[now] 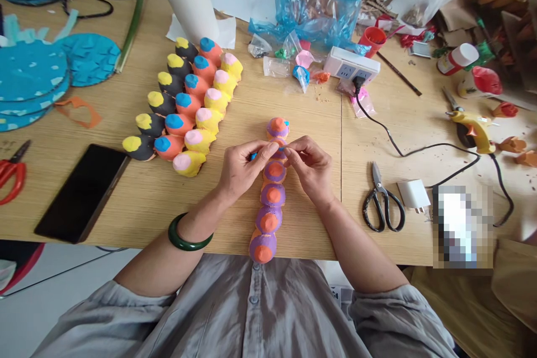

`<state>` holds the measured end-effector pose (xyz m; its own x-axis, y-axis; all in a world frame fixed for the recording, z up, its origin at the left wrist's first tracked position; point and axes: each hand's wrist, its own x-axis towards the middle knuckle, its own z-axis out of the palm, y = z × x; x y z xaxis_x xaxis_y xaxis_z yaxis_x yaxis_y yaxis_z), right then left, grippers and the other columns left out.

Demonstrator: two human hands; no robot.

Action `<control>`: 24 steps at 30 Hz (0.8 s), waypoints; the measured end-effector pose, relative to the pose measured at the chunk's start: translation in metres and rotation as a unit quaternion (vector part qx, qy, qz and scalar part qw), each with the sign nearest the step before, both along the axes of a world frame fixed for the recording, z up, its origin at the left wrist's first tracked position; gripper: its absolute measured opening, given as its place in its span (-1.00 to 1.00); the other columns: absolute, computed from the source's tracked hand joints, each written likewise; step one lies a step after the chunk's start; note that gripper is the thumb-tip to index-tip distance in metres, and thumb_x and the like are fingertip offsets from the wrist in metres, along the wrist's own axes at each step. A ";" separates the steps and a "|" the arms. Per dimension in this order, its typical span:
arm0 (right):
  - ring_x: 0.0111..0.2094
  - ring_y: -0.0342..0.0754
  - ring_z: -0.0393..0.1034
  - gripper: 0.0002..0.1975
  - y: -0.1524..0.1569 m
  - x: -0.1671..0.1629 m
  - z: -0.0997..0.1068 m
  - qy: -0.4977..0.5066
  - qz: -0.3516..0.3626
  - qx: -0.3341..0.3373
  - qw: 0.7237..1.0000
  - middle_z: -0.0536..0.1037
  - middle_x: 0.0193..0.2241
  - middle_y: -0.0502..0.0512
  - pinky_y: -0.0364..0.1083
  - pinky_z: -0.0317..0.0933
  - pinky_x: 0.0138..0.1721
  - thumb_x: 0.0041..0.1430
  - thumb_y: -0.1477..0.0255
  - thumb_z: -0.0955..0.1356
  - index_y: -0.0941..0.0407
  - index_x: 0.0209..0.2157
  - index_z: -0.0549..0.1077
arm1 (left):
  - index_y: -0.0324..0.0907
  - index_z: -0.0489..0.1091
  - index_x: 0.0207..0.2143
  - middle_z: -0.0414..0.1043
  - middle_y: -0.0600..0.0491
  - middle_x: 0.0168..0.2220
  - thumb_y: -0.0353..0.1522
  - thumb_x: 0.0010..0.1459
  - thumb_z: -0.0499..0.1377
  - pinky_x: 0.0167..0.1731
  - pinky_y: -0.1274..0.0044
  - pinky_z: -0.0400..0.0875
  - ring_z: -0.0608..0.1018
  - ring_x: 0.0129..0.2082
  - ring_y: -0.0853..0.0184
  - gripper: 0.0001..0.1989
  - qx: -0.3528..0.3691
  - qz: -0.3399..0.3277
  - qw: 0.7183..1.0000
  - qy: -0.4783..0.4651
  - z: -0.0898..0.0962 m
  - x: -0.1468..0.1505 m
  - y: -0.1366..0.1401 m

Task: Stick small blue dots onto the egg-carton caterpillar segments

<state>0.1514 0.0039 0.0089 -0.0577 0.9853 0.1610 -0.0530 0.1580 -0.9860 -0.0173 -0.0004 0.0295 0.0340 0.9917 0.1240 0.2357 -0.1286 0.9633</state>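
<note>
A single row of bumpy egg-carton cups (pixel 269 219) runs away from the table's front edge, coated in purple clay with orange tips. A small blue clay dot sits on the side of the farthest cup (pixel 277 125). Above the second-farthest cup, my left hand (pixel 245 165) and my right hand (pixel 312 168) meet with thumbs and forefingers pinched. A tiny bit of blue clay (pixel 281 149) shows between their fingertips. Another blue clay lump (pixel 253 156) is tucked in my left hand's fingers. Whether the fingertips touch the cup is hidden.
Left of my hands stand three joined rows of clay-covered cups (pixel 183 103). A phone (pixel 84 193) and red scissors (pixel 13 170) lie farther left. On the right are black-handled scissors (pixel 381 198), a white charger (pixel 413 194), a glue gun (pixel 472 126) and a power strip (pixel 351 66) with a cord.
</note>
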 end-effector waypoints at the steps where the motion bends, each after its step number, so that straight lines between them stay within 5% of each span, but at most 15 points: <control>1: -0.39 -0.15 0.51 -0.63 0.000 0.000 0.000 -0.003 -0.001 -0.006 1.000 0.61 -0.37 0.00 -0.10 0.49 -0.32 0.23 0.03 0.52 0.06 -0.38 0.58 | -0.16 0.60 -0.41 0.42 0.12 -0.60 -0.07 0.29 0.28 -0.48 0.56 0.32 0.41 -0.55 0.41 -0.62 -0.001 0.001 1.000 0.004 0.000 0.000 0.000; 11: -0.39 -0.16 0.52 -0.66 0.000 0.001 -0.004 -0.022 0.006 0.013 1.000 0.65 -0.32 0.01 -0.12 0.48 -0.34 0.36 0.05 0.42 0.00 -0.14 0.69 | -0.18 0.66 -0.33 0.65 0.06 -0.43 -0.19 0.24 0.31 -0.40 0.58 0.38 0.49 -0.48 0.41 -0.75 0.027 0.025 0.999 0.031 -0.003 0.000 0.001; 24: -0.36 -0.13 0.56 -0.70 0.000 -0.002 -0.008 -0.007 -0.001 0.004 1.000 0.69 -0.29 0.02 -0.10 0.49 -0.31 0.28 0.07 0.49 0.01 -0.20 0.67 | -0.17 0.56 -0.42 0.24 0.16 -0.63 0.01 0.34 0.22 -0.54 0.56 0.22 0.26 -0.60 0.44 -0.53 -0.009 0.015 1.000 -0.014 -0.006 -0.001 0.002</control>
